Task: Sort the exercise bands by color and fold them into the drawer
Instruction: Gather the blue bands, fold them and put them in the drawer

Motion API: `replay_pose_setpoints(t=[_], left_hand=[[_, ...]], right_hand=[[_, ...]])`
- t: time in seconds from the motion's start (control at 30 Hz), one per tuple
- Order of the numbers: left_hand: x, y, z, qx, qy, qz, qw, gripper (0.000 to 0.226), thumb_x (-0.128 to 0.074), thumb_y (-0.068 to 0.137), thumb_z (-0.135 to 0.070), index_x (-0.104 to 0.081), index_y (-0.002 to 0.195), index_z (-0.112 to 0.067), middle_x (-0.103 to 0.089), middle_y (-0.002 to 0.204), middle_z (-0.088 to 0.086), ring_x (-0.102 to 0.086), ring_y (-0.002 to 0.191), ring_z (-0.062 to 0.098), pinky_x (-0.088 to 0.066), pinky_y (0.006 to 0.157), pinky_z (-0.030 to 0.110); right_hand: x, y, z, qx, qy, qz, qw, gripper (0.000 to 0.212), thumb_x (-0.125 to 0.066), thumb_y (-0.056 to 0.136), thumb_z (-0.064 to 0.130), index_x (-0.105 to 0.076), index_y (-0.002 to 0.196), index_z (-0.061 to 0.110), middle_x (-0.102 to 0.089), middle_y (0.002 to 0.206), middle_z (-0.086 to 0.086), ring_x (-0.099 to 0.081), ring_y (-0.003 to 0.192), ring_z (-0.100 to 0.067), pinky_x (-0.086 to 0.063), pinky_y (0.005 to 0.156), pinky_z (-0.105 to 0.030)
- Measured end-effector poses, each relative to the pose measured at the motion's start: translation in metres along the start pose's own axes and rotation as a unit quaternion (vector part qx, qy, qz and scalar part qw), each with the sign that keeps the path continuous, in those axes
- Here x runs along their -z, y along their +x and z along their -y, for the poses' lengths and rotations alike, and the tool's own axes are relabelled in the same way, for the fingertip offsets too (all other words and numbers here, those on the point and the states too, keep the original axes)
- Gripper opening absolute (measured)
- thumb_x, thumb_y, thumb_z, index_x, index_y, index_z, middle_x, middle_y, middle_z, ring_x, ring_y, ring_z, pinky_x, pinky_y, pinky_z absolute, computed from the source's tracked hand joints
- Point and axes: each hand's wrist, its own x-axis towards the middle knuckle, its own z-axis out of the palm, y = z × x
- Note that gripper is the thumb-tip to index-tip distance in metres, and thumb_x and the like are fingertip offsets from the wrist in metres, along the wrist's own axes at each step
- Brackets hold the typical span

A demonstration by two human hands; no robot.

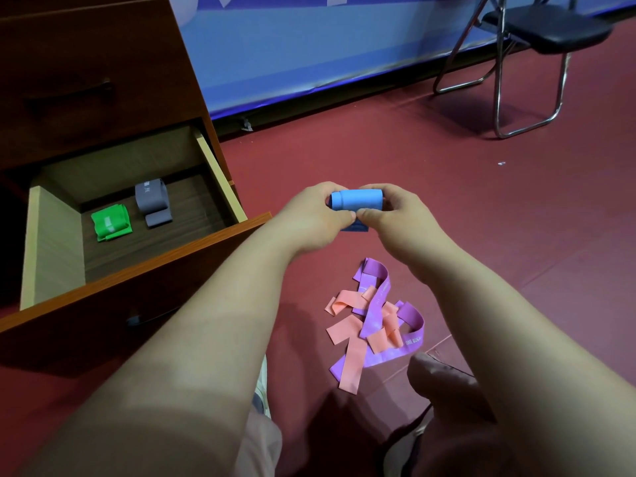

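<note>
A sports hall: red sport flooring (447, 187), blue barrier (309, 56), folding chair (537, 32), wooden cabinet (86, 63).

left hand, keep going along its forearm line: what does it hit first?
The left hand already holds one end of the rolled blue band. Going straight on, up and to the right, it would probably run into the right hand pinching the other end. Depth is unclear, but they look level.

A blue band (358, 199), folded into a short thick bundle, is pinched between the fingers (321, 191) of the left hand (309, 215) and the right hand (395, 210). Below the fingers, a loose purple band (377, 297) and salmon-pink bands (346, 333) lie tangled together. Left of the fingers, the open drawer (137, 266) holds a folded green band (110, 222) just beside a folded grey band (151, 201).
</note>
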Motion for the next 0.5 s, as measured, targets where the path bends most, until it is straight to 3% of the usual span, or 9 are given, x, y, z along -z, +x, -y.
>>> replay_pose_setpoints(t=[0.2, 0.3, 0.4, 0.5], left_hand=[[0.001, -0.003, -0.003, 0.016, 0.020, 0.018, 0.999, 0.016, -0.060, 0.090, -0.034, -0.061, 0.105, -0.029, -0.062, 0.087, -0.001, -0.055, 0.074, 0.018, -0.044, 0.067, 0.032], [0.002, -0.003, -0.005, 0.029, 0.013, 0.021, 0.999, 0.015, -0.060, 0.089, -0.035, -0.064, 0.102, -0.029, -0.064, 0.084, -0.001, -0.051, 0.068, 0.015, -0.041, 0.064, 0.029], [0.002, -0.003, -0.007, 0.042, -0.016, 0.018, 0.999, 0.017, -0.059, 0.090, -0.034, -0.066, 0.105, -0.028, -0.060, 0.084, -0.008, -0.051, 0.069, 0.010, -0.040, 0.061, 0.026], [0.001, -0.003, -0.011, 0.060, -0.061, 0.025, 0.996, 0.021, -0.059, 0.090, -0.035, -0.068, 0.106, -0.027, -0.067, 0.096, -0.010, -0.058, 0.082, 0.007, -0.044, 0.067, 0.024]], right_hand=[[0.000, 0.001, 0.000, -0.028, 0.037, 0.014, 0.999, 0.027, -0.054, 0.091, 0.008, -0.062, 0.114, 0.019, -0.061, 0.084, 0.011, -0.054, 0.068, 0.001, -0.039, 0.059, -0.015], [0.003, 0.000, 0.000, -0.029, 0.058, 0.026, 0.998, 0.025, -0.054, 0.091, 0.007, -0.065, 0.111, 0.017, -0.064, 0.081, 0.011, -0.057, 0.057, 0.009, -0.041, 0.052, -0.007], [0.006, 0.000, 0.001, -0.033, 0.078, 0.025, 0.996, 0.021, -0.055, 0.090, 0.011, -0.067, 0.106, 0.019, -0.064, 0.081, 0.012, -0.055, 0.054, 0.012, -0.042, 0.057, -0.011], [0.006, 0.001, 0.003, -0.057, 0.112, 0.024, 0.992, 0.019, -0.056, 0.088, 0.015, -0.068, 0.103, 0.010, -0.068, 0.089, 0.004, -0.061, 0.075, -0.006, -0.046, 0.076, -0.028]])
